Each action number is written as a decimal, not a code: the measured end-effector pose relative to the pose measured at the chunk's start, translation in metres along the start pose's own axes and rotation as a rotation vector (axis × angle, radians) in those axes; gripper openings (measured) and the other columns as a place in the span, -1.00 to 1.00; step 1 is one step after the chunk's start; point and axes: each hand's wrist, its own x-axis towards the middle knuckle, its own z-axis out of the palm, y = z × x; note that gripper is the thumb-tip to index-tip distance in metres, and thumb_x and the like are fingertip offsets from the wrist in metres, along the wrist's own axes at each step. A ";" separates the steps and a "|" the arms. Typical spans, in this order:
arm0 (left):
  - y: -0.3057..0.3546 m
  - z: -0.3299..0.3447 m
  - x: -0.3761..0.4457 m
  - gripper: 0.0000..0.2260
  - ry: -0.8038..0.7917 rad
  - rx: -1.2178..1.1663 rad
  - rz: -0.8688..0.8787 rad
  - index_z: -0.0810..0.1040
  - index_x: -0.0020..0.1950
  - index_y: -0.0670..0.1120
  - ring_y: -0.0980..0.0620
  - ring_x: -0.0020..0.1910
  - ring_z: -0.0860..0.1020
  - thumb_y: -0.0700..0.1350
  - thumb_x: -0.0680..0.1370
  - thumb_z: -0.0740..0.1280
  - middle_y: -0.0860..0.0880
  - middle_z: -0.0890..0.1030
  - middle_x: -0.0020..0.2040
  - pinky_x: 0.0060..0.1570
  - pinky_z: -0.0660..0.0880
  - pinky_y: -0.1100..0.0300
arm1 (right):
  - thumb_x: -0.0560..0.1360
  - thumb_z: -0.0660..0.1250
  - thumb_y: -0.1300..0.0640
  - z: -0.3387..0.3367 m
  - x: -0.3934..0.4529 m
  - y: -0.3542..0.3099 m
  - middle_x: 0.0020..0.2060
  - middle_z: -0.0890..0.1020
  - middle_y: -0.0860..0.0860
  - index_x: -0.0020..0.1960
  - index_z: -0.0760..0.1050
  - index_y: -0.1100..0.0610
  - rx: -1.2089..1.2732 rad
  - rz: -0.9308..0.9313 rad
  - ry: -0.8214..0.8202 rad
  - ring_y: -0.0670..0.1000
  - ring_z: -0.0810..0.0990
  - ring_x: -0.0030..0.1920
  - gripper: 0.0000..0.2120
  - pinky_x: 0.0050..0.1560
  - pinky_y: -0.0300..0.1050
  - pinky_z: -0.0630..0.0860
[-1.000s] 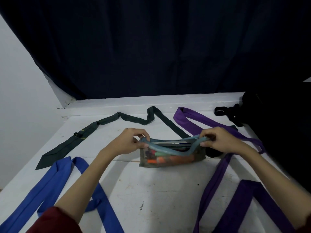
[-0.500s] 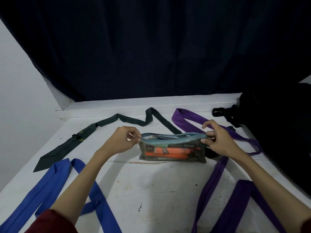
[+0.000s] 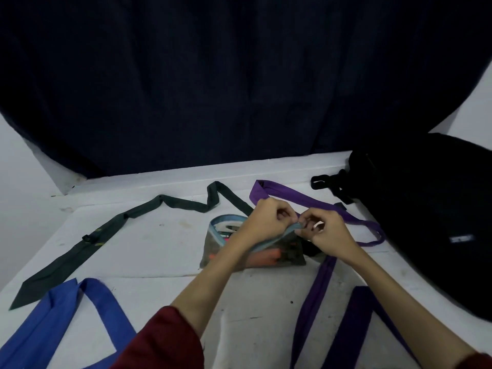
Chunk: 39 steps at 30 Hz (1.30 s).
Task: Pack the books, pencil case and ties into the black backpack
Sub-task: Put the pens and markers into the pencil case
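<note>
A see-through mesh pencil case [image 3: 213,249] with a light-blue zip edge stands in the middle of the white table, orange pens showing inside. Its left end gapes open. My left hand [image 3: 269,218] and my right hand [image 3: 323,233] meet at the case's right end, both pinching the blue zip edge there. A dark green tie [image 3: 111,233] snakes off to the left. Behind and right of the case runs a purple tie [image 3: 319,203], its lower lengths [image 3: 316,288] reaching the front edge. A blue tie [image 3: 64,315] lies front left. The black backpack [image 3: 431,217] sits at the right. No books are in view.
A dark curtain [image 3: 239,89] hangs behind the table [image 3: 159,251]. The backpack's black strap with a buckle [image 3: 327,182] lies on the table near the back right. A raised white ledge [image 3: 186,177] runs along the table's back edge.
My left hand has left the case's left end and crossed to the right end beside my right hand. The case's left end now gapes open. The view has shifted left.
</note>
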 end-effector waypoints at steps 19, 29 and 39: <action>0.001 -0.006 0.004 -0.93 -0.246 0.410 0.096 0.46 -0.19 -0.13 -0.01 -0.20 0.46 -0.17 0.48 0.26 0.02 0.42 -0.20 -0.23 0.47 0.06 | 0.31 0.50 0.34 -0.002 -0.004 -0.005 -0.32 0.60 -0.05 -0.30 0.50 -0.05 -0.129 -0.041 -0.011 -0.18 0.50 -0.30 -0.68 -0.23 -0.49 0.34; -0.023 -0.019 -0.013 -0.89 -0.285 0.537 0.084 0.49 -0.14 -0.20 -0.05 -0.14 0.50 -0.19 0.49 0.22 -0.10 0.51 -0.11 -0.14 0.50 -0.02 | 0.32 0.50 0.37 -0.006 -0.004 0.001 -0.35 0.58 -0.14 -0.28 0.54 0.06 -0.039 -0.037 -0.022 -0.21 0.49 -0.33 -0.75 -0.21 -0.31 0.44; -0.025 -0.015 -0.024 -0.79 -0.299 0.685 0.088 0.44 -0.08 -0.22 -0.05 -0.22 0.45 -0.12 0.60 0.12 -0.12 0.44 -0.04 -0.30 0.27 0.14 | 0.39 0.47 0.28 0.009 0.005 -0.010 -0.26 0.58 -0.01 -0.26 0.53 0.05 -0.261 -0.052 -0.163 0.01 0.54 -0.19 -0.81 -0.22 -0.31 0.44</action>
